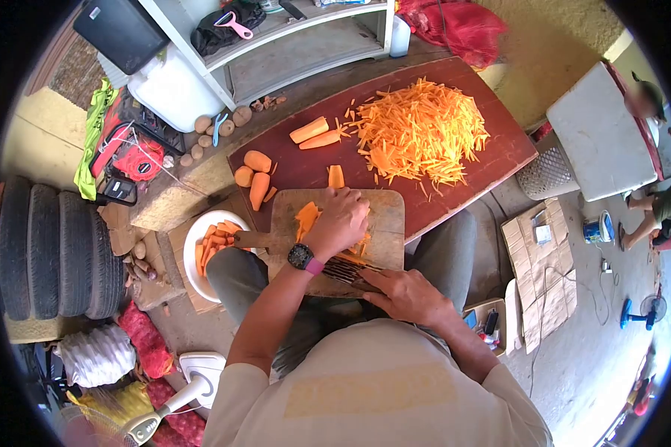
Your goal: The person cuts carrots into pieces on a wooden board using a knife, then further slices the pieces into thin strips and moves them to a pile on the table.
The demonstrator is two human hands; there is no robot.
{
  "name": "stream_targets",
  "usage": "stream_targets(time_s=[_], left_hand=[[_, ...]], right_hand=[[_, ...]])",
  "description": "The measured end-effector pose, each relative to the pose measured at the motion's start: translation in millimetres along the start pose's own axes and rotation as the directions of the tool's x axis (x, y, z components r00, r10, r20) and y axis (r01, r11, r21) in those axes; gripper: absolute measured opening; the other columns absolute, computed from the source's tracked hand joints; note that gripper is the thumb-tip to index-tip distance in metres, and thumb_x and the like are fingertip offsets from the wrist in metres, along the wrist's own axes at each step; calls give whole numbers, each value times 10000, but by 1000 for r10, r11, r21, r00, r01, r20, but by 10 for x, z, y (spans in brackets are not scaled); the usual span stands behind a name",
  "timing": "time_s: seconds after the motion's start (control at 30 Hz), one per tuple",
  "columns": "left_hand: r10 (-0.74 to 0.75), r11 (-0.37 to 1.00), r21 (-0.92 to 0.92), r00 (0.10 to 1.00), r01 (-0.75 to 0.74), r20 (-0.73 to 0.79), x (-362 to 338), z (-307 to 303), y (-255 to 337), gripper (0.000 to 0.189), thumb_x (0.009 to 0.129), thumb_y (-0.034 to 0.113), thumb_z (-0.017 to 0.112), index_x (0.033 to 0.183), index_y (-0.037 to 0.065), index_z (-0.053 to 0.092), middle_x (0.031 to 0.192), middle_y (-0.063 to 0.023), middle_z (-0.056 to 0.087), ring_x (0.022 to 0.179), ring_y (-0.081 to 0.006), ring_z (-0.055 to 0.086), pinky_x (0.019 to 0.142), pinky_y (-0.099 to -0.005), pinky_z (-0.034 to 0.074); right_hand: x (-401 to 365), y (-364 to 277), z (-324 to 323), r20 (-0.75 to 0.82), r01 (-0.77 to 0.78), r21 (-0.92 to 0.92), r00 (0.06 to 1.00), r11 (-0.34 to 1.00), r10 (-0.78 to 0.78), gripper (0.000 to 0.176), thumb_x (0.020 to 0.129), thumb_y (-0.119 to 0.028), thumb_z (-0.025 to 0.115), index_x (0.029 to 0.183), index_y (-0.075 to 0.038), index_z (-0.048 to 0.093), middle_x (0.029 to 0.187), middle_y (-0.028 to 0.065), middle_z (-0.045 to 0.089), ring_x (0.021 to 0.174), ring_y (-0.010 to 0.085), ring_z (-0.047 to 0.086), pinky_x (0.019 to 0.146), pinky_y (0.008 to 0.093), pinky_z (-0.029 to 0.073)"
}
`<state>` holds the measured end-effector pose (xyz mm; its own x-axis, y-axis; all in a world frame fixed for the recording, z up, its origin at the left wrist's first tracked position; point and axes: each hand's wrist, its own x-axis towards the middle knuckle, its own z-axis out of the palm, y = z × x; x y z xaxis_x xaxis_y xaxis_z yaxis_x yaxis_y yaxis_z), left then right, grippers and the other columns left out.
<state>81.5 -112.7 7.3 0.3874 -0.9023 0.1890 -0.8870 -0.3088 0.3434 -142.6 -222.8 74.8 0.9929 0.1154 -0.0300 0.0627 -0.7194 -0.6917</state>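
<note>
A wooden cutting board [388,216] with a handle rests across my lap. My left hand [341,223], a watch at its wrist, is bent down over the board with its fingers together; what lies under them is hidden. Cut orange carrot pieces [306,216] lie beside it. My right hand [410,296] grips a dark, ridged-looking blade [344,270] at the board's near edge; its handle is hidden by my fingers. Just beyond my left hand is a carrot piece [336,176].
A red table [499,153] bears a heap of carrot strips [421,130], carrot halves [309,130] and peeled carrots [258,162]. A white bowl [194,261] of carrot pieces sits left of my lap. Tyres [45,249] stand far left; a person [652,212] is far right.
</note>
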Motion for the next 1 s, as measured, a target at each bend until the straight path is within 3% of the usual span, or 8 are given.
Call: stream_targets(time_s=[0.3,0.4,0.5,0.6,0.7,0.9,1.0], left_hand=[[-107,986,-122,991,116,75,57,-43,13,91,884,81,740,893,59,652,1032,-125,703,1133,-348,672,1064,-522,432],[-71,983,-170,997,69,-8,48,-41,-18,123,861,37,750,874,61,630,927,-137,681,1028,-358,692,1054,-542,444],[-89,976,-210,978,48,-190,-52,-228,-63,147,839,-5,776,867,32,637,845,-147,682,863,-359,708,943,-508,523],[-306,902,-375,928,212,-213,-257,-314,-266,96,850,31,796,905,33,717,858,-120,752,861,-337,740,884,-454,503],[-413,825,-482,896,294,-161,-481,-562,-329,149,867,9,851,977,-17,755,877,-135,777,795,-294,765,669,-381,557],[-405,902,-240,897,360,-178,-848,-467,-372,215,889,52,881,1081,-4,802,911,-140,782,799,-270,768,836,-405,558],[-487,841,-347,860,414,-155,-835,-396,-357,137,874,93,847,999,66,798,979,-91,766,1004,-319,716,911,-473,439]], right_hand=[[11,31,28,31,-33,-25,999,999,33,501,1066,-359,752,1458,-56,679,1080,251,802,930,460,791,801,558,645],[7,24,33,-6,-2,-14,1000,1000,2,446,1069,-336,744,1404,-55,658,1012,249,789,901,469,784,775,572,639],[3,16,22,-26,11,-12,1000,1000,-11,418,1070,-331,741,1373,-58,649,986,249,783,885,474,780,756,576,636],[-22,26,-4,-30,-19,-4,999,1000,19,454,1060,-337,757,1407,-52,689,1045,253,793,903,464,786,783,563,641],[-17,19,-24,-24,-32,6,999,999,32,470,1052,-334,769,1420,-48,714,1075,248,800,904,454,788,792,553,645],[-39,52,23,-50,-10,-17,999,1000,9,460,1046,-320,776,1413,-49,717,1063,230,800,888,443,788,770,535,649],[-35,21,-15,-44,-25,-29,999,999,23,456,1045,-321,778,1408,-51,719,1058,225,799,885,442,788,769,534,651]])
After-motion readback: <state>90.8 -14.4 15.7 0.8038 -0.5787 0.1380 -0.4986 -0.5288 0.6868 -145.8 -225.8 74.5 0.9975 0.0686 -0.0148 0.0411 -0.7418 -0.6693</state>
